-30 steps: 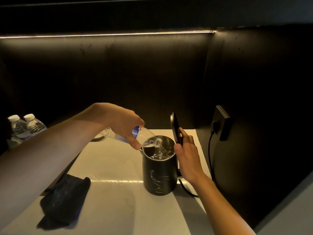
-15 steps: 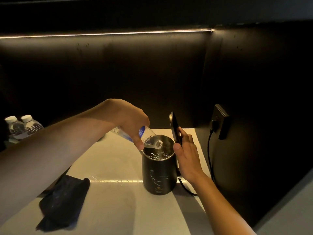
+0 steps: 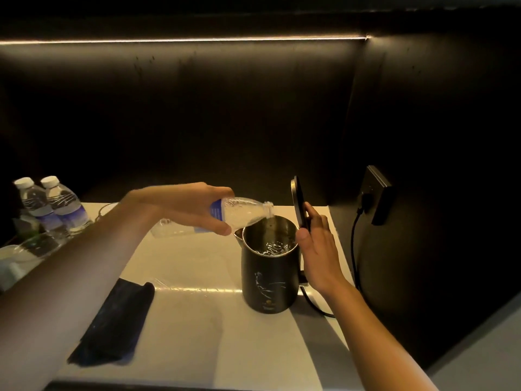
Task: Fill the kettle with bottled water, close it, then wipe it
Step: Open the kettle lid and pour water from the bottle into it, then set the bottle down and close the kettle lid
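Kettle (image 3: 270, 275): upright on desk (image 3: 197, 328), lid (image 3: 299, 206) held open by right hand (image 3: 318, 249). Bottle (image 3: 242, 211): left hand (image 3: 183, 206) fingers clamped around it, mouth over the rim. Risks: bottle drifting outward would spill; lid slipping would knock the bottle.

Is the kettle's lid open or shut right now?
Open: the lid stands upright, held back by the right hand, exposing water inside the kettle.
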### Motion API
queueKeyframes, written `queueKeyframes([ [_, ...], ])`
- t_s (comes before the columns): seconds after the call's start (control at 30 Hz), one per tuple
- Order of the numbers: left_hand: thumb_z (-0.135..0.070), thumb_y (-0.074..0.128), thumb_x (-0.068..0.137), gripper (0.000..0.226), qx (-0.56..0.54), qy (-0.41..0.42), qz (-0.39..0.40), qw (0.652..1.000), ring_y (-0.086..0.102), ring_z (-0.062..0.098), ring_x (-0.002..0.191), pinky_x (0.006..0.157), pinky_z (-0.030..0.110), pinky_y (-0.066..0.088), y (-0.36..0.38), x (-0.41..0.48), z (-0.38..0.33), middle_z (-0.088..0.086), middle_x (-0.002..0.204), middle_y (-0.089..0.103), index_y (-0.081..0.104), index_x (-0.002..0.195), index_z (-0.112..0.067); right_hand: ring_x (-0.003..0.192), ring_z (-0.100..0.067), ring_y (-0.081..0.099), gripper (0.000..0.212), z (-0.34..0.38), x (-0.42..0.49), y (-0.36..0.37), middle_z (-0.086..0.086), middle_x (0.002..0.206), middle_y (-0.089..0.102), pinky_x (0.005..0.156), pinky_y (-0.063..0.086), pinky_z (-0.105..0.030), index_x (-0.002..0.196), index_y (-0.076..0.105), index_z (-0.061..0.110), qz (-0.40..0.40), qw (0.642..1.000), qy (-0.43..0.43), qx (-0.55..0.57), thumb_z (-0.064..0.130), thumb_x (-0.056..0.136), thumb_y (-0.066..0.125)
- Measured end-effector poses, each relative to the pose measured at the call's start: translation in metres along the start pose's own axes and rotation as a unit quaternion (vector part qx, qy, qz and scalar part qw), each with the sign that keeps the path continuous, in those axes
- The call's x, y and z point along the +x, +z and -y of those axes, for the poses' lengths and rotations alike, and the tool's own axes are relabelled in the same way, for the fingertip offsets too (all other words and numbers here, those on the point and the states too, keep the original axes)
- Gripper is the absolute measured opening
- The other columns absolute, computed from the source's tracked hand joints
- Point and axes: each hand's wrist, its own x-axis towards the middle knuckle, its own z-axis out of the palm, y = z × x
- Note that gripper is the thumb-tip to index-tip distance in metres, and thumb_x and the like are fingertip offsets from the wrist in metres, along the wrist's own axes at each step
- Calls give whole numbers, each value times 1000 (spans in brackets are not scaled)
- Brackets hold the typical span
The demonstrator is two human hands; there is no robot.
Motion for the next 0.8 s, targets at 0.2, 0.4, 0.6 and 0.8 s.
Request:
queueKeyframes([
  [0.2, -30, 77, 84, 52, -318, -47, -73, 944, 61, 23, 107, 98, 42, 54, 65, 1, 47, -1, 114, 61, 51, 129, -24, 115, -5, 34, 74, 2, -1, 1, 18, 128, 34, 92, 30, -28, 151, 25, 38, -2, 1000, 10, 12, 62, 81, 27],
  [0.4, -25, 73, 88, 56, -488, -136, -206, 837, 54, 29, 119, 102, 43, 51, 128, 12, 49, 7, 132, 51, 44, 135, -21, 115, -7, 34, 66, 4, -1, 2, 9, 132, 37, 94, 30, -33, 150, 30, 32, -14, 1000, 16, 4, 51, 88, 30],
  [0.6, -36, 75, 85, 68, -512, -194, -274, 791, 48, 26, 124, 102, 40, 50, 172, 23, 48, 2, 141, 43, 37, 141, -28, 117, -8, 36, 70, 6, -2, 3, 12, 132, 37, 96, 33, -34, 150, 31, 33, -11, 1000, 18, 13, 56, 84, 28],
  [0.8, -31, 78, 84, 72, -474, -194, -291, 808, 44, 26, 131, 108, 47, 47, 181, 25, 51, 2, 148, 39, 35, 142, -30, 118, -10, 38, 78, 8, -3, 2, 12, 132, 37, 97, 35, -36, 150, 30, 33, -14, 1000, 18, 9, 61, 78, 24],
])
